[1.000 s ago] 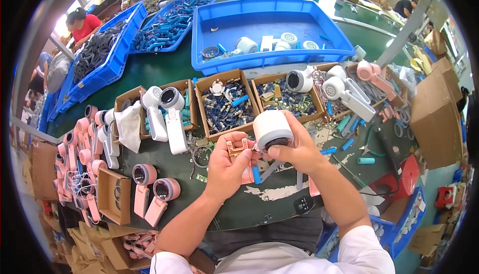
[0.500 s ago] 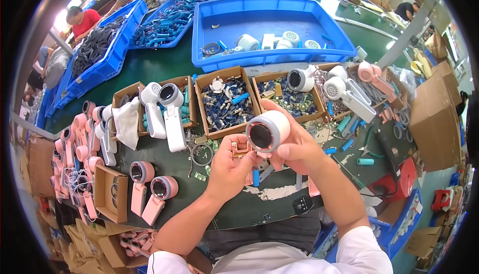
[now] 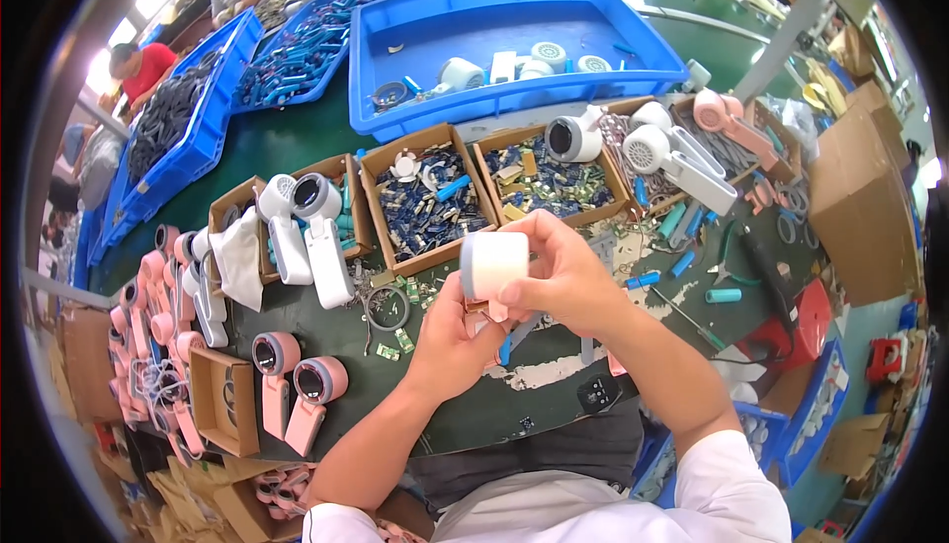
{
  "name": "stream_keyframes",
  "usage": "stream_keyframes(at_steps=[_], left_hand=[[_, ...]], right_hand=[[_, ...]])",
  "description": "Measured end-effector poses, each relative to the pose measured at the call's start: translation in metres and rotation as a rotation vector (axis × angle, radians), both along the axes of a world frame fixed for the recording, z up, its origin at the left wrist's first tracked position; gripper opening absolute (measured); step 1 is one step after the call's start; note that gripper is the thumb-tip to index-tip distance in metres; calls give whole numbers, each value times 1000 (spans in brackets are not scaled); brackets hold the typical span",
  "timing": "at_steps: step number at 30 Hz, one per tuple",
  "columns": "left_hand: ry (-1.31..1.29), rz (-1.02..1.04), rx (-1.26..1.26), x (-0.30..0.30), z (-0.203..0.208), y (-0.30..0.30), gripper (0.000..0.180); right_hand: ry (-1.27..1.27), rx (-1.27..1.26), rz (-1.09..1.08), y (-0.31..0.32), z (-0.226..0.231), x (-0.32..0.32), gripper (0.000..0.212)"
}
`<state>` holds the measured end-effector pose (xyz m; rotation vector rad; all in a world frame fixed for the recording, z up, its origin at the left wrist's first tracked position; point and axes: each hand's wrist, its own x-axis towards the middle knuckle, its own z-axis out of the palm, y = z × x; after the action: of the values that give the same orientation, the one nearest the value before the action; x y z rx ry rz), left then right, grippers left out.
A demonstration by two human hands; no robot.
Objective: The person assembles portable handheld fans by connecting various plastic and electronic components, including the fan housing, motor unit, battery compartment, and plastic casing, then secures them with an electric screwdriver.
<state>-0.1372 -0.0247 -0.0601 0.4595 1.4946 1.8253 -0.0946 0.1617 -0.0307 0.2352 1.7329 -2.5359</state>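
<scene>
Above the near middle of the bench I hold a handheld fan (image 3: 499,264), its round head pale pink with a grey rim. My right hand (image 3: 565,281) grips the head from the right, thumb across its lower side. Below it, my left hand (image 3: 453,343) is closed on the fan's pink lower part, mostly hidden by the fingers. A blue cylindrical battery (image 3: 505,349) shows just under my hands. Two finished-looking pink fans, one (image 3: 277,370) beside the other (image 3: 314,395), lie to the left of my left forearm.
Cardboard boxes of small circuit boards (image 3: 432,209) stand beyond my hands, with white fans (image 3: 324,237) left of them. A big blue tray (image 3: 519,113) lies behind. Pink fans are heaped far left. Pliers (image 3: 730,264), loose batteries and a red stand (image 3: 806,321) are at right.
The fan head has turned so its dark front faces left, showing its pale side. Both hands stay on it. The whole view has shifted slightly.
</scene>
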Motion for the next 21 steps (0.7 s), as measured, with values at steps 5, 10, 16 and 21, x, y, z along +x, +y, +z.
stream_keyframes(at_steps=[5,10,16,21], left_hand=[[24,-11,71,5,-3,3,49],[-7,-105,65,4,-4,0,42],[-59,-117,54,6,-6,-2,38],[-284,-83,172,8,-1,-3,40]], right_hand=[[29,92,-49,-2,1,1,66],[49,-29,65,5,11,5,75],[124,55,167,14,-2,-1,80],[101,-25,114,16,1,-2,73]])
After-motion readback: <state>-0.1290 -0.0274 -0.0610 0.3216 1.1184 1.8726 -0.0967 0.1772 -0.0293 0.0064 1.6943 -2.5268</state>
